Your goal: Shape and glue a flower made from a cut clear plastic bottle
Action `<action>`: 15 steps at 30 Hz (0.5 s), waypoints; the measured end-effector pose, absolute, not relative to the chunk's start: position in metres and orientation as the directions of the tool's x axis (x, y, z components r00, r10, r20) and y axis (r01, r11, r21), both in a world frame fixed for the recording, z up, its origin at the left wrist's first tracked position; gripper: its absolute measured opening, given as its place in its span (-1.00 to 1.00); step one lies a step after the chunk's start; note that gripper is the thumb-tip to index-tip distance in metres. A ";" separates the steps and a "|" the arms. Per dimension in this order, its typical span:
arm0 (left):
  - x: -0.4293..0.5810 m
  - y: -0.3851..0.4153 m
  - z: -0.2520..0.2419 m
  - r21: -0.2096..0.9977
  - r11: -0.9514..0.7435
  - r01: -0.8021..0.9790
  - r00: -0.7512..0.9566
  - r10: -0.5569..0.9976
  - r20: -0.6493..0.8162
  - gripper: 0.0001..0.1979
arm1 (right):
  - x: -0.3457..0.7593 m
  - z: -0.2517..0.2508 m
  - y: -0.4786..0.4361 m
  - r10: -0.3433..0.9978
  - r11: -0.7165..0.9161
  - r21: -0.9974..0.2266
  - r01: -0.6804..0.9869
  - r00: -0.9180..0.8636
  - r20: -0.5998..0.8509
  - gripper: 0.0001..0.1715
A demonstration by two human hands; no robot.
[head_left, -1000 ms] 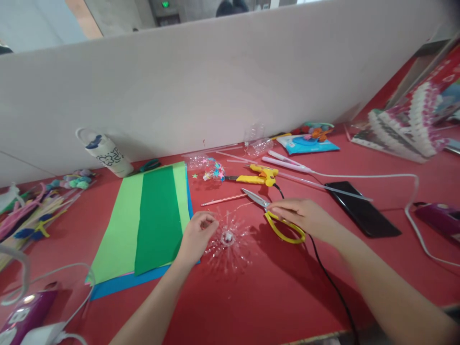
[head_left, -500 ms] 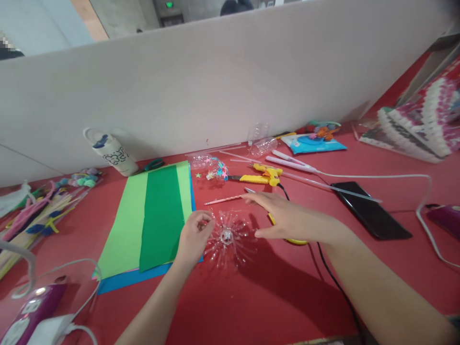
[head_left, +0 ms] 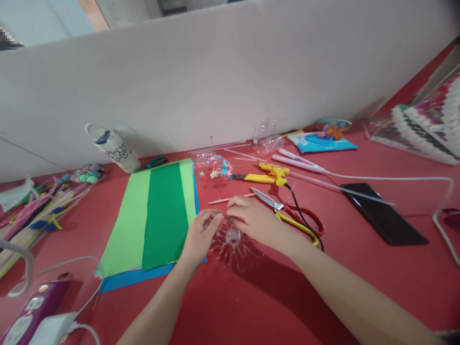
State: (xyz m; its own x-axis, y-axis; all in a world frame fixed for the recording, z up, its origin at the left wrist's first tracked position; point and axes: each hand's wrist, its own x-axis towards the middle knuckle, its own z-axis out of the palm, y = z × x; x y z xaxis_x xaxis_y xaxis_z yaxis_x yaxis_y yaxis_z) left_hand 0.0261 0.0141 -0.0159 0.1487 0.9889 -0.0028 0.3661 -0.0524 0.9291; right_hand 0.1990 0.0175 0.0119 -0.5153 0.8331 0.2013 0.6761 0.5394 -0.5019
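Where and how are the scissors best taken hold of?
Likely by the red and yellow handles, coming from the near right: the scissors lie flat, handles toward that side, blades pointing away to the left. A black cord crosses the handles.

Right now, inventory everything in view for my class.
Cut plastic piece: 1, clear, by hands
Scissors: 1, yellow and red, right
Striped stick: 1, pink, centre
Glue gun, knife: 1 each, yellow, centre
Starred plastic: 1, multicoloured, centre
Sheets: several, green and blue, left
Tumbler: 1, white, back
Phone: 1, black, right
Pack: 1, blue, back
Corded tool: 1, pink, back
Pipe cleaners: many, mixed, left
Power strip: 1, purple, left
Desk: 1, red, beneath
Left hand, right hand: 1 each, bare, centre
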 end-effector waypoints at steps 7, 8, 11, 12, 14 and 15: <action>0.016 0.013 -0.017 0.956 0.039 0.290 0.128 0.989 -0.079 -0.76 | 0.204 0.016 0.014 0.829 0.520 -0.556 0.649 -0.541 0.143 -0.77; 0.014 0.013 -0.016 0.957 0.014 0.289 0.135 0.989 -0.055 -0.79 | 0.204 0.016 0.014 0.832 0.514 -0.550 0.658 -0.538 0.134 -0.78; 0.009 0.011 -0.011 0.956 -0.045 0.289 0.207 0.978 -0.016 -0.86 | 0.203 0.014 0.014 0.860 0.469 -0.577 0.669 -0.495 0.126 -0.78; 0.008 0.011 -0.010 0.958 -0.044 0.282 0.232 0.972 -0.023 -0.87 | 0.203 0.012 0.014 0.875 0.443 -0.600 0.666 -0.468 0.127 -0.78; 0.008 0.010 -0.010 0.963 -0.023 0.269 0.267 0.962 -0.051 -0.87 | 0.203 0.010 0.015 0.904 0.392 -0.650 0.651 -0.402 0.142 -0.79; 0.008 0.010 -0.010 0.965 -0.011 0.262 0.278 0.958 -0.065 -0.87 | 0.203 0.009 0.015 0.915 0.373 -0.671 0.641 -0.376 0.149 -0.79</action>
